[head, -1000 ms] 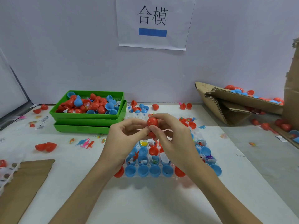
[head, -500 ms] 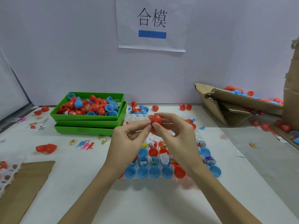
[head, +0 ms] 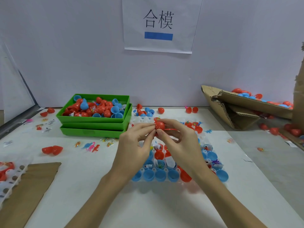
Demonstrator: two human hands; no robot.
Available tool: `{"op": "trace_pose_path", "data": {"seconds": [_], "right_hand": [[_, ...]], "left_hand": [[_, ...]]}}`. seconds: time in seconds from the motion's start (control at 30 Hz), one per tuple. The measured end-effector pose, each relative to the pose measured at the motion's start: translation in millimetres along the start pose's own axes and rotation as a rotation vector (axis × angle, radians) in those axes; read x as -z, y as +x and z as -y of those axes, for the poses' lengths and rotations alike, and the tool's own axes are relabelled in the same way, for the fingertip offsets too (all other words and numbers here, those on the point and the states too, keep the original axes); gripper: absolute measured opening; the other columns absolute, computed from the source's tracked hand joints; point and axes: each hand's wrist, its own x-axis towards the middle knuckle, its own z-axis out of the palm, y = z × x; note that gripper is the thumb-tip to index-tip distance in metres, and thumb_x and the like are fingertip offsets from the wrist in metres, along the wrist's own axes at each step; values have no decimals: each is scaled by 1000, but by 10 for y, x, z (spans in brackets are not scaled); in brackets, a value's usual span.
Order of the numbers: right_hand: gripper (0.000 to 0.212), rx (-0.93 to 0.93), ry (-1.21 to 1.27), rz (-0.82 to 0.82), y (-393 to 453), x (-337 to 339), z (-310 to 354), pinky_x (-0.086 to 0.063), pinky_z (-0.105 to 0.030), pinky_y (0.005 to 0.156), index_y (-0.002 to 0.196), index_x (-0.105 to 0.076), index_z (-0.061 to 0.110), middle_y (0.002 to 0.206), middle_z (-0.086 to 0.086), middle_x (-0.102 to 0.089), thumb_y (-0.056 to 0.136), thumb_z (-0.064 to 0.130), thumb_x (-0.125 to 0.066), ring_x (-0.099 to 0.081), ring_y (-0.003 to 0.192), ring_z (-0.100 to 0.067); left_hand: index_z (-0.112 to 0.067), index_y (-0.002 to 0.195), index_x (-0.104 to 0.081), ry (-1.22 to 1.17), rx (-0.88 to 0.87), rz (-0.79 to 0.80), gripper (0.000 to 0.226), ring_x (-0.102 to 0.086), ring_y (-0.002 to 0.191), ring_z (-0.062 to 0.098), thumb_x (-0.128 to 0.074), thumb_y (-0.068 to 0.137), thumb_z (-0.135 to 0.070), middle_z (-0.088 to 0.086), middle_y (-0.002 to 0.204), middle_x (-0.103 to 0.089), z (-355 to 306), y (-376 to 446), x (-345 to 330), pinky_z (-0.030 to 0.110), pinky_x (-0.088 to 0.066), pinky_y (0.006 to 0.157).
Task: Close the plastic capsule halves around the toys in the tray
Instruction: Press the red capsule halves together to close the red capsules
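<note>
Both the left hand (head: 136, 142) and right hand (head: 179, 142) pinch one red capsule (head: 159, 125) between them, apparently pressing its halves shut. Next probably comes setting it aside and taking another from the tray (head: 194, 182) beneath the hands.

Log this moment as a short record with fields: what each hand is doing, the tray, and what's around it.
left hand: fingertips pinch the red capsule
right hand: fingertips pinch the same capsule, held above the tray
tray: white, holds blue and red capsule halves, some with toys inside
green bins: stacked, top one full of red and blue halves
cardboard box: torn, right rear, capsules in it
wall sign: white sheet, blue bar
</note>
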Motion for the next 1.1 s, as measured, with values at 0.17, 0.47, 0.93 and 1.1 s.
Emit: {"op": "trace_pose_path", "data": {"seconds": [0.17,0.47,0.93,1.1], "right_hand": [[32,4,43,32,-8,-17,13,-62,-30,87,125,-71,26,113,7,-74,94,21,-73,-73,99,-9],[39,38,52,57,-15,-34,-23,-61,-30,87,132,-68,31,117,2,-69,95,21,-69,-74,98,-11],[32,-11,48,-8,-21,-69,-54,-60,-20,78,124,-68,40,100,25,-75,95,27,-70,-73,93,-2],[31,-24,109,14,-39,-99,-52,-62,-25,80,126,-71,32,106,17,-76,96,25,-70,-75,95,-7]], "left_hand": [[-26,114,-78,-158,120,-52,26,-75,97,7,-73,95,-10,-10,107,-78,-17,19,47,23,-62,81],[-28,110,-78,-332,273,-16,30,-79,86,12,-75,81,-37,-10,98,-81,-76,61,135,25,-63,76],[-18,109,-82,-30,56,-71,20,-74,92,3,-79,91,-12,-11,104,-77,-37,5,24,16,-60,78],[-20,104,-81,-260,300,-57,14,-77,92,7,-79,90,-15,-11,96,-80,-28,42,59,23,-62,80]]}}
